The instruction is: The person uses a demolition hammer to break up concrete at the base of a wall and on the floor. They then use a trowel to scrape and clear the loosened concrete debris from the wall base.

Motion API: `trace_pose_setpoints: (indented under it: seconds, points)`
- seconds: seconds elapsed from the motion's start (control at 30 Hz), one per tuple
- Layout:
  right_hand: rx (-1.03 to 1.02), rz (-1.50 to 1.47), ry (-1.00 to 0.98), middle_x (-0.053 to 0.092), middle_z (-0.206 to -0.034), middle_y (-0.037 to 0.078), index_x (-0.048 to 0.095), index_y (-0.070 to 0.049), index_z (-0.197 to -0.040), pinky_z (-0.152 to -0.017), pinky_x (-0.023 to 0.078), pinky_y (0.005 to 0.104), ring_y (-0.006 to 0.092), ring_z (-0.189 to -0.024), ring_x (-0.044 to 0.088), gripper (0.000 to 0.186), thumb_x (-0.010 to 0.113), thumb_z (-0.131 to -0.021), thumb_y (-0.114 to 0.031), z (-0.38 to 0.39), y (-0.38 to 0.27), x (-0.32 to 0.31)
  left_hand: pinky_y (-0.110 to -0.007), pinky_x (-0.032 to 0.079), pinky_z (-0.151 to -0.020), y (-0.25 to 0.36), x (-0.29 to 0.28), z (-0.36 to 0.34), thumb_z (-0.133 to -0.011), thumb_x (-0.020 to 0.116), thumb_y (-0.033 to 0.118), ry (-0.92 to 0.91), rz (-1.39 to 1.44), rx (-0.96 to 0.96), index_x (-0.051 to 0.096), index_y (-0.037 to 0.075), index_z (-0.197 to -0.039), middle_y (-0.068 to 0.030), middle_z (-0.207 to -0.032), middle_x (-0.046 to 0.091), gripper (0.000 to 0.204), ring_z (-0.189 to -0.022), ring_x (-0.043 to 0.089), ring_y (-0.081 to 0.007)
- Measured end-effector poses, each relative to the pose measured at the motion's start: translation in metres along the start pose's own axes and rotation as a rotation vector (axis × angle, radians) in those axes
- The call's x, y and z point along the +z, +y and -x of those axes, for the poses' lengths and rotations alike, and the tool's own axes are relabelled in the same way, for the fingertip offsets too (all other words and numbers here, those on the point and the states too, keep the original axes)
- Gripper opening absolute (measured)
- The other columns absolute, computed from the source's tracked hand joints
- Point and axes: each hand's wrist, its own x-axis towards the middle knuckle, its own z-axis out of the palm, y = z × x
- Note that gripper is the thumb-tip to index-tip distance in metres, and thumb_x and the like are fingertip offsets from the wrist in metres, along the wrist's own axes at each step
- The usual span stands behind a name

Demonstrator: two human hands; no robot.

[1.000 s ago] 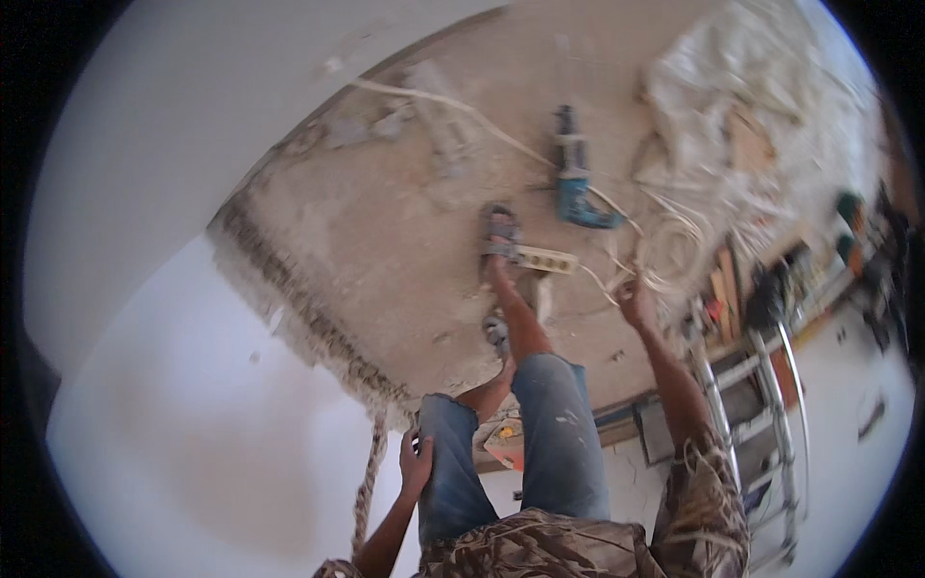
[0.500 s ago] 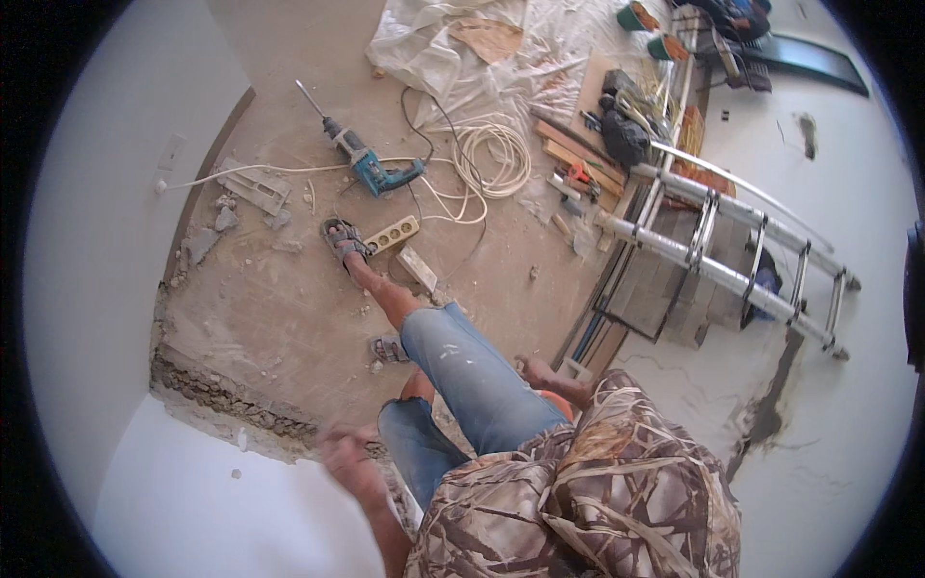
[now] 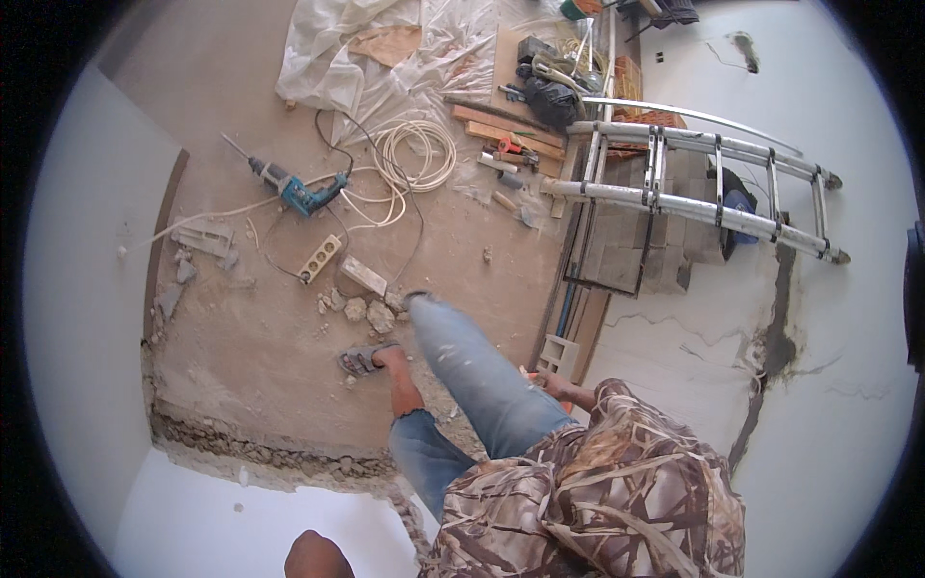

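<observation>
The right hand (image 3: pixel 551 383) pokes out past the blue-jeaned knee, close to a small orange thing (image 3: pixel 568 407) beneath it. Whether the fingers grip anything, I cannot tell; the camouflage sleeve and the leg hide most of it. Just above it sits a pale hollow block (image 3: pixel 560 353) against the foot of the wall. The left hand (image 3: pixel 318 557) sits low at the bottom edge, over the white surface, curled into a rounded shape, its grip also impossible to read. Between them, one sandalled foot (image 3: pixel 364 360) is planted on the dusty concrete floor (image 3: pixel 260 347), beside loose rubble (image 3: pixel 366 310). Further up lie a white power strip (image 3: pixel 320 258), a teal drill (image 3: pixel 294 189) and a coil of white cable (image 3: pixel 416 154). On the right, an aluminium ladder (image 3: pixel 694 173) leans across stacked grey blocks (image 3: pixel 636 246).
</observation>
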Motion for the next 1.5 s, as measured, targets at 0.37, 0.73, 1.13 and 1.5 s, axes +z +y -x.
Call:
trace_pose_setpoints:
  seconds: [0.37,0.73,1.13,1.5]
  points:
    - [-0.056,0.023,0.007,0.068,-0.111,0.020,0.064,-0.011,-0.121,-0.087,0.049,0.0450,0.0378,-0.105,0.063,0.048,0.068,-0.082,-0.039,-0.050,0.108,-0.069,-0.027,0.053,-0.052,-0.124,0.054,-0.004,-0.098,0.050,0.032,-0.068,0.031,-0.010,0.054,0.003,-0.119,-0.0044,-0.063,0.057,0.036,-0.050,0.052,-0.0119]
    - [0.024,-0.053,0.105,0.066,-0.110,0.025,0.065,-0.007,-0.120,-0.091,0.050,0.0460,0.0428,-0.105,0.063,0.049,0.063,-0.083,-0.040,-0.264,0.154,-0.209,-0.024,0.054,-0.040,-0.379,0.063,0.018,-0.098,0.052,0.033,0.104,-0.029,-0.174,0.053,0.004,-0.123,-0.0019,-0.050,0.056,0.039,-0.035,0.049,-0.0088]
    - [0.012,0.032,0.429,0.059,-0.125,0.025,0.059,-0.007,-0.126,-0.095,0.049,0.0472,0.0386,-0.115,0.058,0.044,0.058,-0.083,-0.016,-0.573,0.035,-0.372,-0.032,0.050,-0.046,-0.480,-0.091,0.213,-0.103,0.024,0.054,0.479,-0.632,-1.306,0.043,0.001,-0.137,-0.0038,-0.047,0.046,0.066,-0.039,0.049,-0.0170]
    - [-0.072,0.084,0.497,0.054,-0.124,0.018,0.052,-0.018,-0.129,-0.084,0.051,0.0498,0.0394,-0.107,0.060,0.045,0.059,-0.085,-0.010,-0.687,0.012,-0.370,-0.031,0.047,-0.042,-0.427,-0.135,0.263,-0.103,0.030,0.053,0.810,-1.114,-1.640,0.049,0.008,-0.132,-0.0014,-0.048,0.044,0.057,-0.037,0.045,-0.0155]
